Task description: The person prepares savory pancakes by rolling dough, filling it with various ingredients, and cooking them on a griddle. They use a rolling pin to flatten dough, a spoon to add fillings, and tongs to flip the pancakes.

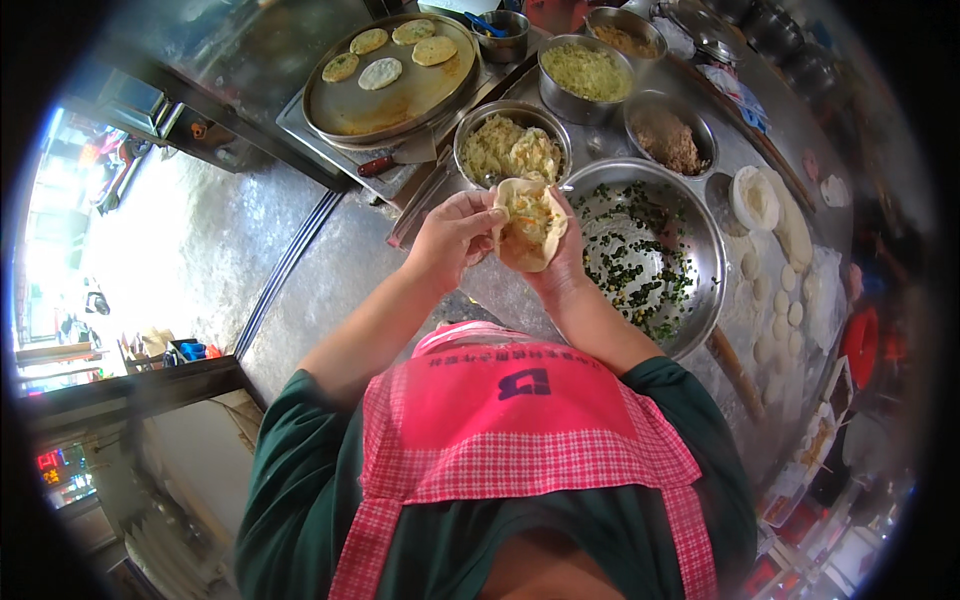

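A round dough wrapper point(520, 254) sits between my hands, cupped around a shredded, pale filling flecked with orange and green. My right hand point(566, 258) cradles it from beneath and along its right side. At its left edge, the fingers of my left hand point(450, 232) pinch the rim; some of these fingers are hidden. Just beyond the wrapper stands a metal bowl point(460, 152) of pale shredded filling. To the right of my right hand is a large steel basin point(703, 240) with chopped greens spread over its inside.
Several flat cakes lie on a round griddle point(405, 105) at the back left, near a red-handled tool point(376, 166). More filling bowls, one with shredded vegetable point(585, 72) and another with brown filling point(672, 142), stand behind. Dough pieces point(781, 326) and a rolling pin point(738, 372) lie right.
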`<state>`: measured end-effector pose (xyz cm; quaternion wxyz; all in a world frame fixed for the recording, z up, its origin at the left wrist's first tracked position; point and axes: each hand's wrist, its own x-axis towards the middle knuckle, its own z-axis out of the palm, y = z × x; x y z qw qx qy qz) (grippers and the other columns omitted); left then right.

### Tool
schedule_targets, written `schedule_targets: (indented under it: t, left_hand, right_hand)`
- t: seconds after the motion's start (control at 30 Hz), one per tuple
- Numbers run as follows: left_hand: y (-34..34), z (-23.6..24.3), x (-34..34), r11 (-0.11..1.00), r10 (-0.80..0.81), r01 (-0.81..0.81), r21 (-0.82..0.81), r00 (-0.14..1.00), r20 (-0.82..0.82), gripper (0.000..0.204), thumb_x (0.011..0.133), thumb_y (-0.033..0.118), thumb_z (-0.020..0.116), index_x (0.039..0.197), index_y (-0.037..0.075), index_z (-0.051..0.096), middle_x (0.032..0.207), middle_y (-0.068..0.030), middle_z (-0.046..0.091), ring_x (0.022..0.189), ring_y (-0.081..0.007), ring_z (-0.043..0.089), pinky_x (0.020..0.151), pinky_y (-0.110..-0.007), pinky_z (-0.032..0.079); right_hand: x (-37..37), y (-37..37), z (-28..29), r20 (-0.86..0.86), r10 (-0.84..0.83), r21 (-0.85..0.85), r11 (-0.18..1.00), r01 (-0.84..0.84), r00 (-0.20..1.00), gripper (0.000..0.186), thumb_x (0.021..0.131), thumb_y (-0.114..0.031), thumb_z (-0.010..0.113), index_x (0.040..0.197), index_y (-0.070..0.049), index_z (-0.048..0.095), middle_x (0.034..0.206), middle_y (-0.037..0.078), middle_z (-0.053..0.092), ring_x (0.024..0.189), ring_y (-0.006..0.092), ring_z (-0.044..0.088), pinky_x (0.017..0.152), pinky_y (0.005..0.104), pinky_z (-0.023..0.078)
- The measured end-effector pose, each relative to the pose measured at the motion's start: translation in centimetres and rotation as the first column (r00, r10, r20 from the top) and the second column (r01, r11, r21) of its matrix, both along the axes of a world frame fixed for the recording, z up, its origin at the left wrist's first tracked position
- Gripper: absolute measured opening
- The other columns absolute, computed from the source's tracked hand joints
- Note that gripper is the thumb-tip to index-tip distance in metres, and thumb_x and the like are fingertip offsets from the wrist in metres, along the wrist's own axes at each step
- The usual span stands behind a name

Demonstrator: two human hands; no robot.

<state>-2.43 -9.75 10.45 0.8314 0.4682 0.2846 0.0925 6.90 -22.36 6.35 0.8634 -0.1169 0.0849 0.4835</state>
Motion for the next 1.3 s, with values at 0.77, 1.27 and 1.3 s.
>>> schedule_targets:
  t: [0.77, 1.27, 1.3]
  left_hand:
    - [0.8, -0.5, -1.5, 0.231, -0.279, 0.002, 0.973, 0.958, 0.065, 0.011, 0.082, 0.002, 0.071, 0.089, 0.01, 0.073, 0.087, -0.003, 0.067, 0.091, -0.0183, 0.062, 0.074, -0.03, 0.052]
    - [1.2, -0.7, -3.3, 0.258, -0.289, 0.054, 0.965, 0.957, 0.023, 0.01, 0.084, -0.002, 0.068, 0.089, 0.006, 0.07, 0.096, -0.0031, 0.066, 0.09, -0.0134, 0.063, 0.078, -0.027, 0.054]
    - [1.6, -0.5, -3.3, 0.215, -0.316, 0.096, 0.972, 0.949, -0.024, 0.012, 0.083, -0.003, 0.067, 0.091, 0.005, 0.069, 0.096, -0.0036, 0.066, 0.089, -0.0136, 0.063, 0.078, -0.027, 0.054]
  right_hand:
    - [-2.2, -1.1, 1.8, 0.161, 0.083, -0.287, 0.957, -0.034, 0.983, 0.048, 0.107, -0.036, 0.034, 0.135, -0.001, 0.051, 0.124, 0.013, 0.061, 0.11, 0.0252, 0.062, 0.097, 0.0402, 0.05]
    - [-3.7, -1.3, 2.0, 0.229, 0.195, -0.306, 0.944, -0.119, 0.954, 0.058, 0.106, -0.044, 0.031, 0.141, 0.001, 0.043, 0.137, 0.017, 0.054, 0.125, 0.0275, 0.054, 0.11, 0.0437, 0.041]
    - [-3.8, -1.2, 2.0, 0.253, 0.204, -0.313, 0.942, -0.12, 0.946, 0.058, 0.106, -0.043, 0.032, 0.141, 0.001, 0.043, 0.138, 0.017, 0.054, 0.125, 0.0272, 0.054, 0.109, 0.0436, 0.041]
